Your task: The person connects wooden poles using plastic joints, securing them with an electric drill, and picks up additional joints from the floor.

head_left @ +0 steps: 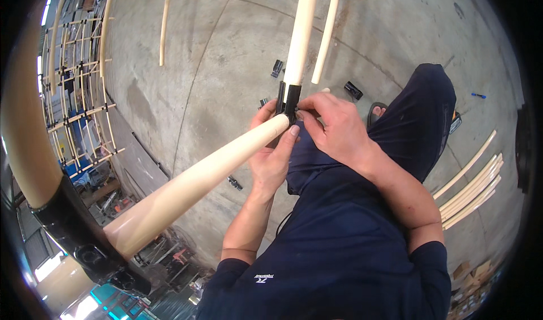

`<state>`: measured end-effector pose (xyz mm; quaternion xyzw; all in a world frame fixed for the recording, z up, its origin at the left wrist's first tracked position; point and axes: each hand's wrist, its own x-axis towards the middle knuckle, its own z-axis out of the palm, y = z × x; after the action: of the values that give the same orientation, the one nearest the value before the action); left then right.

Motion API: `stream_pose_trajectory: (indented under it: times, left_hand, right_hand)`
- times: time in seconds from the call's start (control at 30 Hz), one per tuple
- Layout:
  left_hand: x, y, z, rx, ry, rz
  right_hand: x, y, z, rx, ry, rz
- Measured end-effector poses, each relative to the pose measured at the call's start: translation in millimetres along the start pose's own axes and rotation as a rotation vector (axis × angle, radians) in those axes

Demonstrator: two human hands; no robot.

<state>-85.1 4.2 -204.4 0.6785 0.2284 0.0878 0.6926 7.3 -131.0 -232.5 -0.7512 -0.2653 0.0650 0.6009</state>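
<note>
A black pipe joint [292, 97] sits in front of me where two cream pipes meet. One cream pipe [301, 34] runs from it toward the far side; another pipe [192, 178] slants down to the lower left. My left hand [272, 160] is closed around the joint from below, its thumb against the near side. From the right, my right hand [341, 125] presses its bent thumb and forefinger together at the joint's side. Whatever lies between those fingertips is too small or hidden to make out. A larger black joint [85, 241] grips the slanting pipe's near end.
Loose black joint pieces [353, 90] lie on the concrete floor [226, 48]. Several cream pipes [472, 190] are bundled at the right, near a blue marker [478, 95]. A pipe rack [79, 93] stands at the left; a thick pipe [28, 110] rises close by.
</note>
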Motion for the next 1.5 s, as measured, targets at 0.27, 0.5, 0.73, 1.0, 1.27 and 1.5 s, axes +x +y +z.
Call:
stream_pose_trajectory:
  times: [0.27, 0.5, 0.73, 1.0, 1.27, 1.5]
  left_hand:
    - [-1.3, -3.2, -1.2, -0.001, -0.004, 0.016]
    - [-3.5, 2.0, 3.8, -0.044, 0.044, -0.046]
    - [-4.0, -2.7, 3.8, -0.034, 0.061, 0.000]
    - [-4.1, 6.2, 8.0, -0.023, 0.074, -0.056]
    - [-5.6, 1.3, 7.3, -0.096, 0.077, -0.056]
    - [-3.5, -3.3, 4.2, -0.052, 0.100, -0.016]
  right_hand:
    - [-6.4, -1.6, 19.6, 0.087, 0.106, 0.161]
    - [-7.5, 1.3, 23.7, 0.375, 0.126, 0.414]
    - [-12.4, -1.4, 22.2, 0.202, 0.152, 0.143]
    - [-7.5, -2.2, 19.8, 0.044, 0.042, 0.188]
    - [-7.7, -10.8, 17.1, 0.339, 0.125, 0.329]
    - [-10.3, 3.3, 20.0, 0.047, 0.168, -0.015]
